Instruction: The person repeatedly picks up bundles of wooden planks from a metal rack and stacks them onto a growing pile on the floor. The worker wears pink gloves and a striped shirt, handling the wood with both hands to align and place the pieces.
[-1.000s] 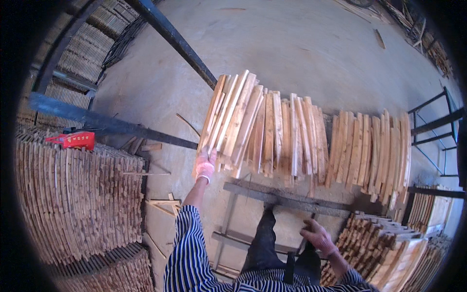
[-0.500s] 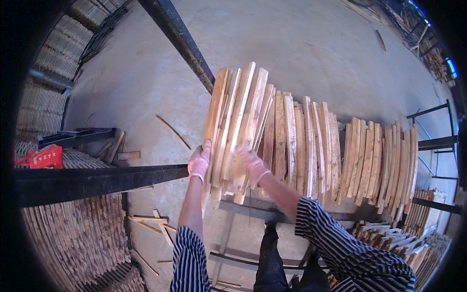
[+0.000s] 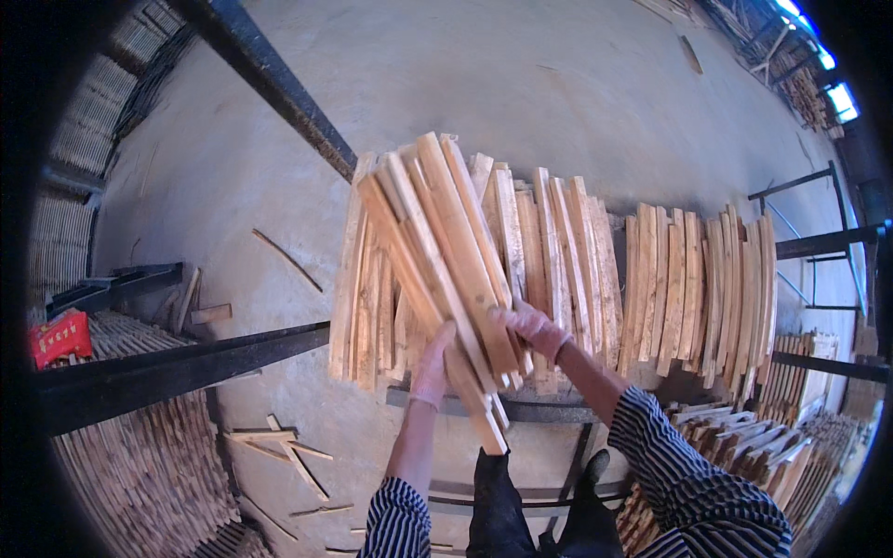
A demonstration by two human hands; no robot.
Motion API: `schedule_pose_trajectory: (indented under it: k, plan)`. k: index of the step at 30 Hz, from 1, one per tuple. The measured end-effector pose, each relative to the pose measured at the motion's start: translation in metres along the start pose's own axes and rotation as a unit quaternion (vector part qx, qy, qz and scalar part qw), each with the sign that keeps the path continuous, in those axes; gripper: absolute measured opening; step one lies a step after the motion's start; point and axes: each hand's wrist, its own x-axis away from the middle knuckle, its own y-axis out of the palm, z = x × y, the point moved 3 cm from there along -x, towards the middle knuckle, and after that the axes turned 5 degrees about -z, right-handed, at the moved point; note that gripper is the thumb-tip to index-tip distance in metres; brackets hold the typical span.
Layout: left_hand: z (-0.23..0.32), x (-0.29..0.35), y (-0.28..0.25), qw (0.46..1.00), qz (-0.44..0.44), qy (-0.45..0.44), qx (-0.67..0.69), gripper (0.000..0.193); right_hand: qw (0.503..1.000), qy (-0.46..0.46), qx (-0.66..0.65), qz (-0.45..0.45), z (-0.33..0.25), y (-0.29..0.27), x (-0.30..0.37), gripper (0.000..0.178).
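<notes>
Between my two hands is a bundle of several pale wooden strips (image 3: 453, 240), tilted with its far end to the left and its near end toward my legs. My left hand (image 3: 431, 369), in a thin translucent glove, is closed on the bundle's left side near the lower end. On the opposite side, my right hand (image 3: 534, 331), gloved too, presses against the strips' right edge. Under and beside the bundle runs a row of upright-stacked wooden strips (image 3: 567, 256), partly hidden by it. More strips (image 3: 346, 307) show to the bundle's left.
A second row of strips (image 3: 699, 288) stands to the right. Black metal beams (image 3: 195, 369) cross from the left. Piles of strips (image 3: 149, 465) fill the lower left, with a red packet (image 3: 61, 338) above. Loose sticks (image 3: 296, 465) lie on the concrete floor (image 3: 446, 74).
The bundle has tilted to the left at its far end, and its near end has swung right, closer to my body. Both hands moved right with it. Strips at the row's left end now show.
</notes>
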Motion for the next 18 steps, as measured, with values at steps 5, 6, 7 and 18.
schedule_pose_trajectory:
  k: [5,6,7,18]
  plan:
    - [-0.093,0.083,-0.01,0.995,-0.025,-0.033,0.096,0.078,0.991,-0.056,0.029,-0.119,0.056,0.004,0.085,0.105]
    - [-0.131,0.105,-0.034,0.985,-0.013,-0.105,0.138,0.082,0.984,-0.052,0.024,-0.17,0.057,0.006,0.099,0.096]
    - [-0.149,0.118,-0.021,0.974,-0.041,-0.133,0.177,0.085,0.989,0.022,-0.065,-0.134,0.077,-0.015,0.107,0.088]
    - [-0.119,0.102,0.044,1.0,0.005,0.006,0.003,0.07,0.997,-0.027,0.02,-0.074,0.108,-0.019,0.149,0.062]
